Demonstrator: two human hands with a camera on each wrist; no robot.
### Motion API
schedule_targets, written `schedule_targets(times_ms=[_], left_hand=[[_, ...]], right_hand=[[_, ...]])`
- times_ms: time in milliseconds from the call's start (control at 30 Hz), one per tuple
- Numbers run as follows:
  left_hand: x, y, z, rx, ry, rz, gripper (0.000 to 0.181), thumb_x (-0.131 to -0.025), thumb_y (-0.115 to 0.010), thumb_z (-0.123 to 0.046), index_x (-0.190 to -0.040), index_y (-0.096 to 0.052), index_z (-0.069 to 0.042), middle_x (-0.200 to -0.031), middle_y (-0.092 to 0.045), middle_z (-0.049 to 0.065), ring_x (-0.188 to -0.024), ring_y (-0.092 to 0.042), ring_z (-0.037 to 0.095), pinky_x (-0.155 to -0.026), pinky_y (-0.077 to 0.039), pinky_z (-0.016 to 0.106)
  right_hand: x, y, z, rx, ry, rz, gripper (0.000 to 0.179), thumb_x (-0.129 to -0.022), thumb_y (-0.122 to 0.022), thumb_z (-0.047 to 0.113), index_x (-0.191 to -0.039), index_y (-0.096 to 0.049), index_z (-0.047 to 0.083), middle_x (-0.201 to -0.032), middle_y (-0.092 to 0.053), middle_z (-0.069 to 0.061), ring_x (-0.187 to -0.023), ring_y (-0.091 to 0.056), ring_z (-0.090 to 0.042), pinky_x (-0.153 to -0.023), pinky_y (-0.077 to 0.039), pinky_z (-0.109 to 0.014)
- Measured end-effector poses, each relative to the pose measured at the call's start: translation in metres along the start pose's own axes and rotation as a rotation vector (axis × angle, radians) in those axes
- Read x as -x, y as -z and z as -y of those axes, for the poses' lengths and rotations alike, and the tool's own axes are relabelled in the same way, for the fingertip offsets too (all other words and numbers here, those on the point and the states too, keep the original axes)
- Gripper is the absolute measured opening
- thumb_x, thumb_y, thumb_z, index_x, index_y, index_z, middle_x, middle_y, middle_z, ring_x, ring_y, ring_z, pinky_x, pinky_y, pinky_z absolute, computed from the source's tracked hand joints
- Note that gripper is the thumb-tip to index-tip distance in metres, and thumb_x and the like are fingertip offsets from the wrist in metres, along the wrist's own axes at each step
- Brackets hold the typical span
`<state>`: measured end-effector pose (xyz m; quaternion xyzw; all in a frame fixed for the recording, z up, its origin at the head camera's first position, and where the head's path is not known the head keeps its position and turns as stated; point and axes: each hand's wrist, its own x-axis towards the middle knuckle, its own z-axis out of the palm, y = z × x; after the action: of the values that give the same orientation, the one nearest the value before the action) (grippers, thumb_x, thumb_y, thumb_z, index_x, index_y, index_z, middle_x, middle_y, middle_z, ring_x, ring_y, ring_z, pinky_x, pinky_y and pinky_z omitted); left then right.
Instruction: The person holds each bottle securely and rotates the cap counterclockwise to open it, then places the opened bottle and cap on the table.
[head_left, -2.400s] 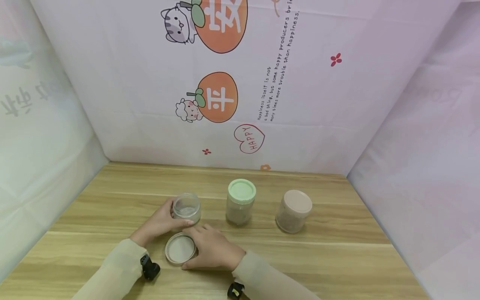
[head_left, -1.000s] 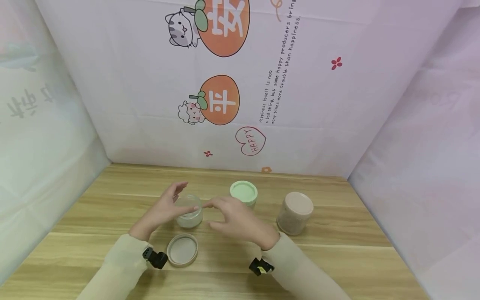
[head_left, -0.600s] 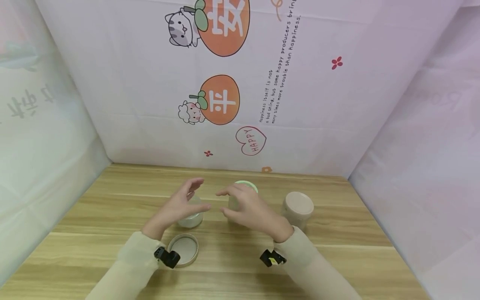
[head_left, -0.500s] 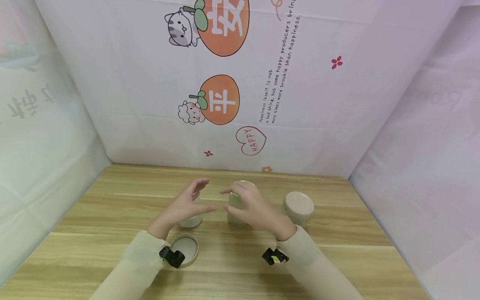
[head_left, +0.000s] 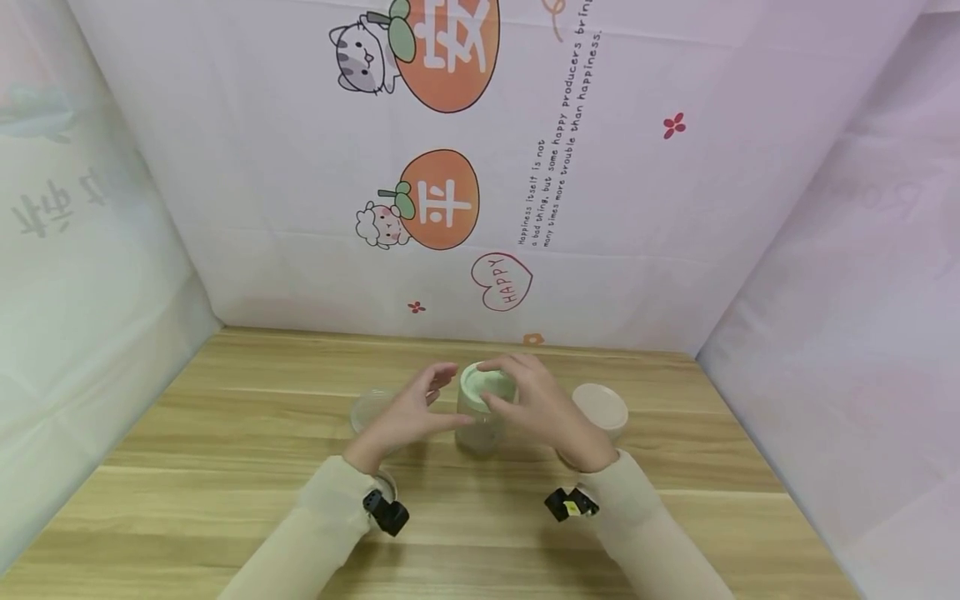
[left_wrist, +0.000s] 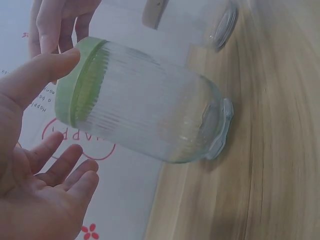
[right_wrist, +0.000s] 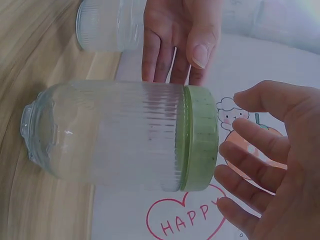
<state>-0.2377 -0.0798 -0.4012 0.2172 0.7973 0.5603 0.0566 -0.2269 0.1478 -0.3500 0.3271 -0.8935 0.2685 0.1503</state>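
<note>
A ribbed clear jar with a green lid stands upright on the wooden table, between my two hands. From the left comes my left hand, fingers spread and thumb stretched toward the jar; in the left wrist view the thumb tip overlaps the lid's edge. My right hand is at the lid's right side, loosely curved, its fingertips over the rim in the head view. The right wrist view has those fingers close beside the lid's top. Neither hand grips anything.
Behind my left hand is a lidless clear jar, partly hidden. An upturned loose lid lies mostly under my left wrist. To the right stands a jar with a beige lid, partly covered by my right hand. A printed cloth hangs behind the table.
My right hand has left the loose lid and my left hand the lidless jar. Both have moved to the green-lidded jar, coming in from either side.
</note>
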Motion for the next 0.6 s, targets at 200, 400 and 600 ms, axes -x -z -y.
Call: schedule_targets(times_ms=[200,400,600], left_hand=[[-0.008,-0.014,0.004,0.029,-0.018,-0.012,0.083,-0.082,-0.086,-0.024,-0.149,-0.038,-0.008,-0.147,-0.045,0.010,-0.139,-0.040,0.032,-0.115,-0.030,0.050],[-0.013,-0.025,0.015,0.060,-0.017,-0.026,0.084,-0.082,-0.086,-0.020,-0.149,-0.036,-0.005,-0.146,-0.046,0.013,-0.136,-0.042,0.032,-0.114,-0.031,0.051],[-0.014,-0.035,0.021,0.049,0.026,-0.052,0.083,-0.079,-0.088,-0.027,-0.145,-0.040,-0.009,-0.143,-0.048,0.008,-0.137,-0.041,0.029,-0.115,-0.030,0.049]], right_hand=[[0.003,-0.002,-0.006,0.009,-0.023,0.004,0.041,-0.091,-0.076,0.024,-0.126,-0.066,0.005,-0.132,-0.060,-0.013,-0.124,-0.051,-0.029,-0.103,-0.045,-0.050],[0.005,-0.004,-0.008,-0.005,-0.065,0.021,0.047,-0.092,-0.074,0.029,-0.131,-0.062,0.006,-0.137,-0.054,-0.014,-0.128,-0.047,-0.032,-0.101,-0.045,-0.052],[0.008,-0.009,-0.013,-0.023,-0.078,0.022,0.051,-0.094,-0.071,0.032,-0.137,-0.058,0.008,-0.141,-0.051,-0.014,-0.130,-0.045,-0.032,-0.100,-0.046,-0.053]])
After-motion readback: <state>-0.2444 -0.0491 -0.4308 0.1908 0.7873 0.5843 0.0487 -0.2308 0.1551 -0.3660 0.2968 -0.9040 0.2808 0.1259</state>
